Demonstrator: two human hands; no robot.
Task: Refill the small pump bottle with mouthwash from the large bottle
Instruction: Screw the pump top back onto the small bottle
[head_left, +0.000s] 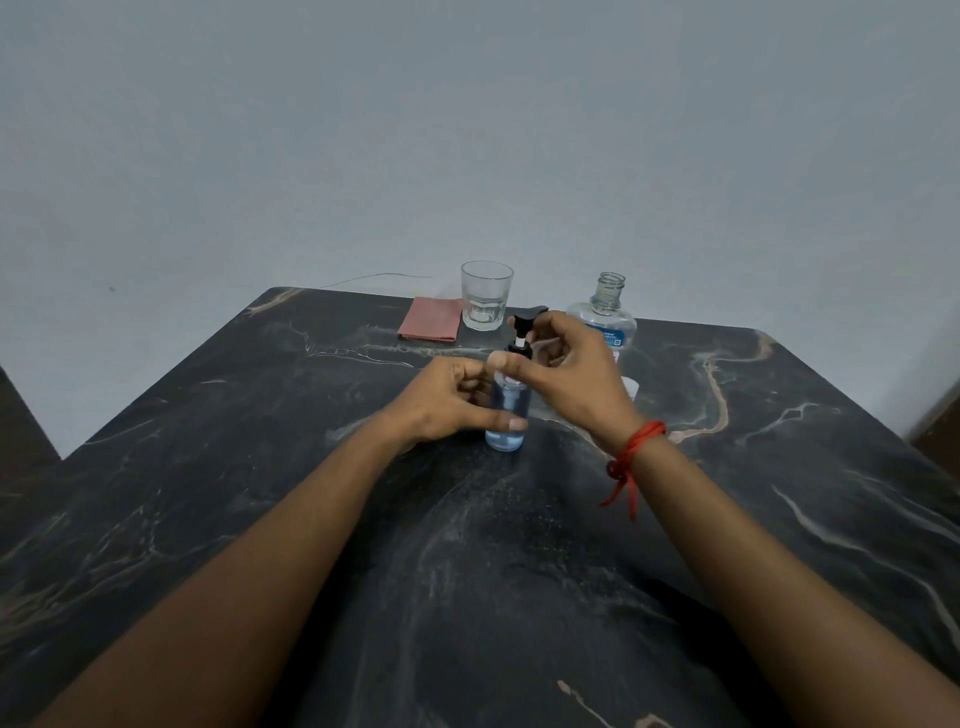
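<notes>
A small clear pump bottle (506, 415) with blue liquid stands upright on the dark marble table (260, 467), near its middle. My left hand (447, 397) wraps around the bottle's body. My right hand (566, 369) pinches the black pump head (522, 332) at the bottle's neck. Behind my right hand stands the large clear mouthwash bottle (605, 312), its mouth uncapped and almost no liquid visible in it. A white cap (630, 387) peeks out by my right hand, mostly hidden.
An empty drinking glass (485, 301) stands at the table's far edge, with a folded pink cloth (431, 319) to its left. A grey wall rises behind the table. A red thread is tied around my right wrist.
</notes>
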